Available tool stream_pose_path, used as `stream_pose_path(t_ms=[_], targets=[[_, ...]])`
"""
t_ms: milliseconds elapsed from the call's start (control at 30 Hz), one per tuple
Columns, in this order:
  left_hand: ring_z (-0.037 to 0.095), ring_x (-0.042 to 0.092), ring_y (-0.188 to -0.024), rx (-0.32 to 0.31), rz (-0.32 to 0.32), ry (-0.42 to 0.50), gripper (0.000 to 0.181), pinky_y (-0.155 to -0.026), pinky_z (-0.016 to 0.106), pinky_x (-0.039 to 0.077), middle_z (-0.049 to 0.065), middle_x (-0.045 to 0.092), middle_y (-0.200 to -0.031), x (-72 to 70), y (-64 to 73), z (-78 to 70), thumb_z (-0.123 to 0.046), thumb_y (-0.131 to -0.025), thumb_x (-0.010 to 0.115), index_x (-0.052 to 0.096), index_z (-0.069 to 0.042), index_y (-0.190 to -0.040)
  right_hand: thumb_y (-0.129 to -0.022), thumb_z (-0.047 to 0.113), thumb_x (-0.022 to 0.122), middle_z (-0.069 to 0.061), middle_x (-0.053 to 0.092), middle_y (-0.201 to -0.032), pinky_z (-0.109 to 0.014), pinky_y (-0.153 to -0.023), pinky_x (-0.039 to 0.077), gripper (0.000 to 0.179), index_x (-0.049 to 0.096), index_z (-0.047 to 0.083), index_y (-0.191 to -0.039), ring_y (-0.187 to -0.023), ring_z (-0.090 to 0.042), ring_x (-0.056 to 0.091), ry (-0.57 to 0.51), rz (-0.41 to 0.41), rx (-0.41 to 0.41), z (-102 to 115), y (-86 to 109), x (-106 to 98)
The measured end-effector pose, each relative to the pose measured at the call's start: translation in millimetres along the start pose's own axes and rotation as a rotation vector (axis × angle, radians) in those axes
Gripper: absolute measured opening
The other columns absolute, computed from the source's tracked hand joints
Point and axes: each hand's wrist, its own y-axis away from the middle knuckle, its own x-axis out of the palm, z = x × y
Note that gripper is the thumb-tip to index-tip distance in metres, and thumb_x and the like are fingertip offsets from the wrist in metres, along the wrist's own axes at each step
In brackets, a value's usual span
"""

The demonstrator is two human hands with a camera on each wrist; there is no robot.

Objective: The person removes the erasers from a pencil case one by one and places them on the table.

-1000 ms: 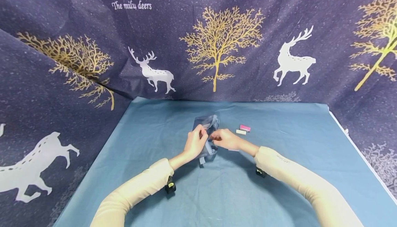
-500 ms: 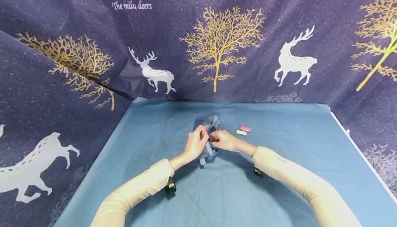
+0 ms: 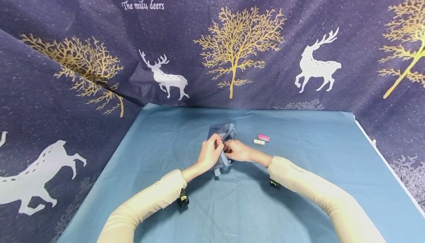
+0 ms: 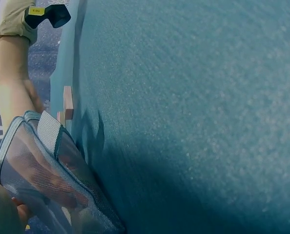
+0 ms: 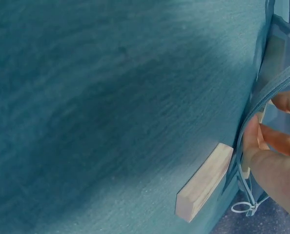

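Note:
A blue-grey mesh zipper pouch (image 3: 219,129) lies near the table's middle, its zipped mouth open toward the right. My left hand (image 3: 210,152) pinches the pouch's upper edge. The right hand (image 3: 238,150) has its fingers inside the mouth; in the left wrist view the right hand (image 4: 47,183) shows through the mesh. Between the right thumb and fingers, pale ends of a small wooden block (image 5: 246,172) show in the right wrist view; the rest is hidden. A metal ring pull (image 5: 241,207) hangs at the zipper's end.
Right of the pouch lie a pink-topped block (image 3: 263,138) and a cream block (image 3: 259,142), side by side. The right wrist view has a wooden block (image 5: 203,183) just outside the mouth. Blue cloth (image 3: 299,143) covers the table; a patterned curtain (image 3: 206,69) stands behind.
My right hand has shifted slightly left, its fingers going a little deeper into the pouch's mouth. The left hand keeps its hold in nearly the same spot.

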Motion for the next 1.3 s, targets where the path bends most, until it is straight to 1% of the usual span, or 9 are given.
stream_pose_path(t_ms=[200,433,667,767,867,967,1067,1200,1300], targets=[[0.007,0.034,-0.046,0.005,0.003,-0.006,0.015,-0.044,0.017,0.027,-0.004,0.039,-0.055,-1.3,0.2,0.3,-0.014,-0.088,0.049,0.044,-0.014,-0.074,-0.08,0.012,0.059,-0.006,0.06,-0.088,-0.022,-0.067,0.046,0.015,0.059,0.006,-0.094,-0.078,-0.014,0.057,0.031,-0.014,0.015,1.5,-2.1,2.1],[0.005,0.034,-0.045,0.023,0.003,0.0,0.014,-0.044,0.017,0.029,0.0,0.048,-0.059,-0.7,0.9,1.2,-0.013,-0.088,0.048,0.045,-0.013,-0.075,-0.083,0.011,0.057,-0.005,0.048,-0.084,-0.026,-0.063,0.036,0.006,0.056,0.007,-0.087,-0.073,-0.015,0.043,0.054,0.051,0.078,7.2,-5.8,2.8],[0.006,0.032,-0.044,0.025,-0.006,-0.007,0.013,-0.043,0.018,0.027,-0.003,0.038,-0.054,-2.8,-1.2,1.8,-0.013,-0.088,0.047,0.045,-0.014,-0.075,-0.082,0.011,0.06,-0.006,0.049,-0.087,-0.028,-0.067,0.041,0.019,0.059,0.003,-0.098,-0.077,-0.016,0.046,0.095,0.055,0.051,9.1,-9.9,0.5],[0.005,0.033,-0.045,0.024,-0.004,-0.013,0.013,-0.044,0.018,0.028,-0.006,0.039,-0.055,-2.2,-0.7,1.9,-0.014,-0.088,0.047,0.045,-0.014,-0.076,-0.082,0.011,0.059,-0.007,0.051,-0.086,-0.03,-0.069,0.042,0.016,0.059,0.002,-0.095,-0.08,-0.018,0.048,0.129,0.068,0.048,8.6,-11.9,1.1],[0.005,0.034,-0.046,0.023,0.001,-0.013,0.013,-0.044,0.017,0.029,-0.003,0.042,-0.055,-1.5,0.2,2.5,-0.014,-0.088,0.047,0.045,-0.014,-0.075,-0.082,0.012,0.058,-0.007,0.054,-0.084,-0.033,-0.073,0.043,0.007,0.058,0.006,-0.085,-0.089,-0.021,0.052,0.176,0.073,0.035,7.9,-14.9,3.1],[0.005,0.034,-0.046,0.016,-0.005,-0.004,0.013,-0.045,0.017,0.029,0.001,0.054,-0.061,-1.9,0.9,2.9,-0.013,-0.088,0.048,0.045,-0.014,-0.075,-0.082,0.013,0.057,-0.007,0.056,-0.082,-0.036,-0.077,0.044,0.006,0.056,0.008,-0.078,-0.094,-0.024,0.054,0.188,0.078,0.017,8.2,-17.4,4.9],[0.005,0.036,-0.047,0.007,-0.012,-0.01,0.013,-0.046,0.017,0.03,0.003,0.062,-0.07,-3.3,0.9,3.2,-0.014,-0.088,0.049,0.046,-0.014,-0.075,-0.083,0.013,0.058,-0.009,0.058,-0.085,-0.038,-0.08,0.044,0.007,0.059,0.007,-0.083,-0.096,-0.025,0.054,0.179,0.088,0.01,8.8,-18.7,5.7],[0.005,0.036,-0.047,0.012,-0.012,-0.035,0.012,-0.045,0.017,0.03,-0.003,0.05,-0.06,-3.9,0.8,3.4,-0.015,-0.088,0.049,0.046,-0.015,-0.076,-0.083,0.014,0.058,-0.013,0.061,-0.095,-0.039,-0.083,0.046,0.017,0.063,0.003,-0.094,-0.098,-0.027,0.056,0.198,0.086,0.004,8.0,-20.4,5.4],[0.006,0.036,-0.047,0.018,-0.013,-0.04,0.012,-0.045,0.017,0.029,-0.005,0.039,-0.056,-2.8,1.4,4.2,-0.016,-0.088,0.048,0.046,-0.016,-0.076,-0.082,0.011,0.057,-0.007,0.059,-0.079,-0.032,-0.074,0.046,0.007,0.06,0.005,-0.078,-0.081,-0.021,0.056,0.223,0.092,-0.009,6.3,-23.3,5.6]])
